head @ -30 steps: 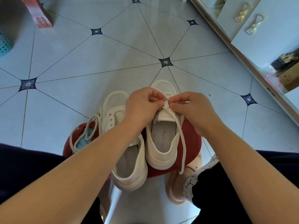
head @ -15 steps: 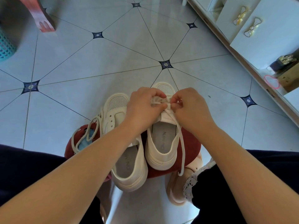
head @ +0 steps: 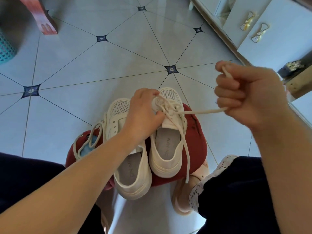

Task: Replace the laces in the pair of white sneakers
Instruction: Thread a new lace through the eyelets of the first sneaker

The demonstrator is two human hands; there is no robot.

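Hands, head view: the left hand [head: 143, 112] is reaching forward on a bare forearm and resting on the front of the far sneaker [head: 166, 154]. Its fingers are curling over the eyelet area and its thumb is pressing beside the tongue, so it is gripping the shoe. The right hand [head: 248, 97] is hanging raised to the right of the shoes, balled into a fist with the knuckles facing left. It is clutching the lace [head: 202, 111], which is entering the fist below the little finger and emerging above the index finger.

The lace, a flat woven cream cord, is running taut and nearly level from the eyelets to the fist and crossing loosely over the tongue. Its other end is hanging down the shoe's right side, past the edge of the stool [head: 195, 132].

Both sneakers are lying side by side, touching, heels toward the person, on the rounded dark-red stool. Each is showing an off-white upper, a perforated mesh toe, a thick pale sole and a grey printed insole. The near sneaker [head: 133, 173] is showing bare eyelets. The loose lace [head: 91, 141] is lying in loops at the stool's left edge, just beside that shoe.

The floor [head: 118, 65] is showing glossy pale tiles with dark diamond insets. The cabinet [head: 278, 31] at upper right is carrying gold bow-shaped handles [head: 247, 22].
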